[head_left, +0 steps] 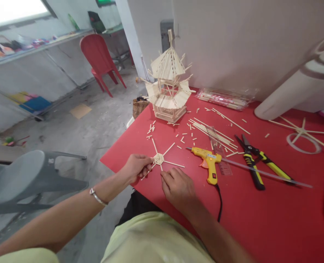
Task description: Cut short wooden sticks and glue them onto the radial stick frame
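Note:
A small star of thin wooden sticks [160, 158], with a woven hexagonal centre, lies near the left corner of the red table [260, 219]. My left hand [136, 167] pinches the star at its left side, fingers closed on it. My right hand [178, 188] rests just below the star with fingers curled, its fingertips at the lower spoke. What those fingers hold, if anything, is hidden.
A yellow glue gun [209, 163] lies right of my hands, its black cord trailing off the table edge. Beyond are yellow-handled cutters [256, 164], a clear ruler [219, 151], loose sticks [213, 131], a stick pagoda model [168, 87], a packet of sticks [224, 98] and a white roll [296, 84].

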Demonstrator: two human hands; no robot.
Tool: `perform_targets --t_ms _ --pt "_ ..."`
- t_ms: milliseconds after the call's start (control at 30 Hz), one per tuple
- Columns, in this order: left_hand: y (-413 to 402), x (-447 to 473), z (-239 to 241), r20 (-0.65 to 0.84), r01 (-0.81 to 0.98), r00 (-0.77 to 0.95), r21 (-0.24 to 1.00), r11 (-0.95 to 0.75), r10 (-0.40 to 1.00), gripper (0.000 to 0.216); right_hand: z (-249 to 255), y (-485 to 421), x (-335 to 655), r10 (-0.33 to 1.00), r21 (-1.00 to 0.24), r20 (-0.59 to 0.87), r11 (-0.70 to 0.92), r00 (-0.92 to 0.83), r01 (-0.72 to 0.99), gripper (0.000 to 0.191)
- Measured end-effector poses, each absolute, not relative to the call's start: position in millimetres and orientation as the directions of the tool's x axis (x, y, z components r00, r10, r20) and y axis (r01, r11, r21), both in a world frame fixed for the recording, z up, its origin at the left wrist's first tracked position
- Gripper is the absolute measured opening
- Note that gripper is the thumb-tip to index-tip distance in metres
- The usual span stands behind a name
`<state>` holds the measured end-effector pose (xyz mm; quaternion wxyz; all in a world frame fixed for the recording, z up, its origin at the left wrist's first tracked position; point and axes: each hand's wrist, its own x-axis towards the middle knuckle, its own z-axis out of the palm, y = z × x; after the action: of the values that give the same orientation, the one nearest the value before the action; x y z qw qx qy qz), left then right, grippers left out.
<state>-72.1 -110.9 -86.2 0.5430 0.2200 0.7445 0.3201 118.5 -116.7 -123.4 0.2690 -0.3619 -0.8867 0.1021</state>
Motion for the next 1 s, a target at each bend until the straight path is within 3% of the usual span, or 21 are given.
perform_targets --t_ms 433,1000 --pt "-113.9 -74.0 -83.9 -0.683 -0.112 -0.268 0.723 0.682 0.679 0.027 -124.9 -116.2 119.9 0.702 -0.399 0.386 0.712 -0.598 0.578 0.019" --pt "-111.4 -72.8 -85.5 -0.677 -0.049 -0.259 0.721 0.691 0.688 0.03 -127.2 -116.1 119.0 0.701 -0.414 0.402 0.713 -0.589 0.566 0.019"
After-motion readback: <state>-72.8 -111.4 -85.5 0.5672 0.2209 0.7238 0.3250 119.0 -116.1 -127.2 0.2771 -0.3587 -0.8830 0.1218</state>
